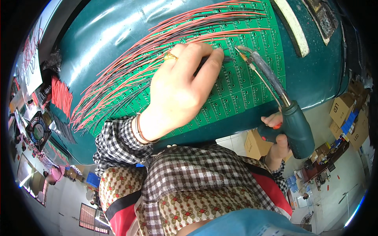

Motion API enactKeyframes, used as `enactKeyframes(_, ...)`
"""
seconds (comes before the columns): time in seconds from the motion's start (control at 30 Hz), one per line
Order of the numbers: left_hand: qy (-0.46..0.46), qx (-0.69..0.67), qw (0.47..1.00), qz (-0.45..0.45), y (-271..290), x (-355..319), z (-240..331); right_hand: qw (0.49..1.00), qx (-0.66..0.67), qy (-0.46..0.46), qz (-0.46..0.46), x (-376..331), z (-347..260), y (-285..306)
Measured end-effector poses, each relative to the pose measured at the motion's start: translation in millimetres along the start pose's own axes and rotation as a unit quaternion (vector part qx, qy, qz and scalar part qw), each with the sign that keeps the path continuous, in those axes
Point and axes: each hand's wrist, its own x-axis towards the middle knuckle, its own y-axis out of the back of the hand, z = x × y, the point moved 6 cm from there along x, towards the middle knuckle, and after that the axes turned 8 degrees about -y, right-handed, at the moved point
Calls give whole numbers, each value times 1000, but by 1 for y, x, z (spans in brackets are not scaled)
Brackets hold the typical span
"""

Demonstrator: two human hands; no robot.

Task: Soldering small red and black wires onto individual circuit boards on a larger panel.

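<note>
A large green circuit board panel [236, 92], divided into many small boards, lies on the bench under rows of red and black wires [130, 65]. My left hand [181, 82] rests over the panel with its fingers curled and closed on a black wire [227, 59], whose end shows by the fingertips. The palm hides the rest of that wire. At the right my right hand [278, 147] grips the handle of a dark green soldering gun [298, 129]. Its bent tip [238, 48] hovers just right of my left fingertips, close above the board.
Bundles of cut red wires [62, 97] and a small black fan [38, 131] are at the left. A curved pale strip [293, 29] and a dark, dirty metal tray [322, 19] lie beyond the panel at the right. Cardboard boxes [341, 110] stand past the bench.
</note>
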Motion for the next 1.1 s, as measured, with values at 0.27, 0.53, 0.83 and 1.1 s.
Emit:
enactKeyframes(0.27,-6,7,1000,4,-1,1,-1,999,-5,34,-11,0,2,5)
enactKeyframes(0.53,16,-36,999,10,4,5,-1,995,23,89,40,3,-3,16)
enactKeyframes(0.83,-19,9,999,-29,-20,15,6,994,8,102,48,5,-12,27)
enactKeyframes(1.1,-26,37,998,-41,-20,17,9,994,68,50,63,4,-1,25)
